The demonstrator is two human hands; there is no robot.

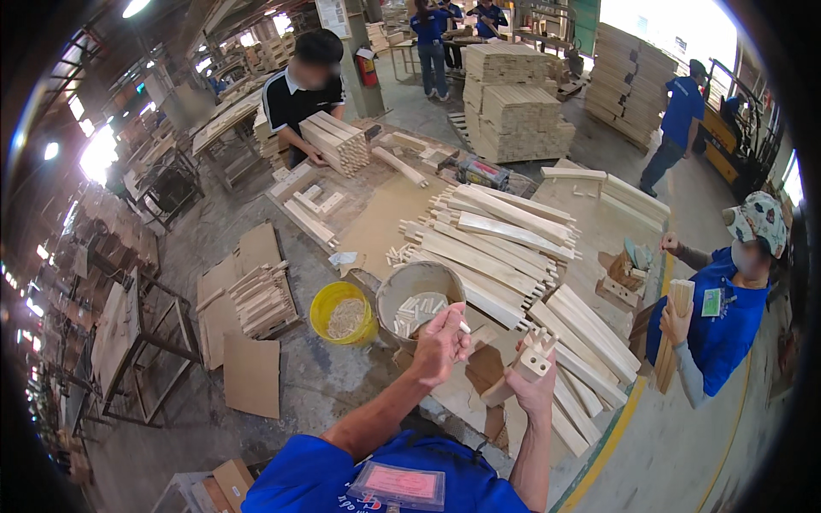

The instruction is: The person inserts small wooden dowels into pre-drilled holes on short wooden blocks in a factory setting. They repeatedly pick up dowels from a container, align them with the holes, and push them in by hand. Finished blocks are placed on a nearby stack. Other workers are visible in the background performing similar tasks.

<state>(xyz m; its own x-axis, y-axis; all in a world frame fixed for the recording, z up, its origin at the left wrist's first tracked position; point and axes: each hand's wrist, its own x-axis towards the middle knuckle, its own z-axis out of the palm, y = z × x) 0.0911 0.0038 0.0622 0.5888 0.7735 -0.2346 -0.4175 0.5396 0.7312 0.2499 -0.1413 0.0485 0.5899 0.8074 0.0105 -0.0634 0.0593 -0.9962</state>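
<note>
Pinched in the fingers of my left hand [442, 344] is a small pale wooden dowel [464, 327]. That hand is at the near rim of a grey bucket [382, 299], where more dowels [419, 312] lie. My right hand [536, 392] is closed around a wooden chair-leg-like piece [532, 366]. Its end facing up shows drilled holes, and several dowels stick out beside them. To the left of the grey bucket stands a yellow bucket [366, 329] filled with small pale bits [345, 318]. Under and beyond my right hand lie stacked wooden pieces [496, 256] with dowels in their ends.
Across the table, a person [306, 94] in black handles a bundle of wood [335, 144]. At right, a co-worker [723, 299] in blue grips wooden pieces [676, 325]. A power tool [483, 173] lies on the table. Cardboard sheets [251, 374] and wood pieces [263, 299] are at left.
</note>
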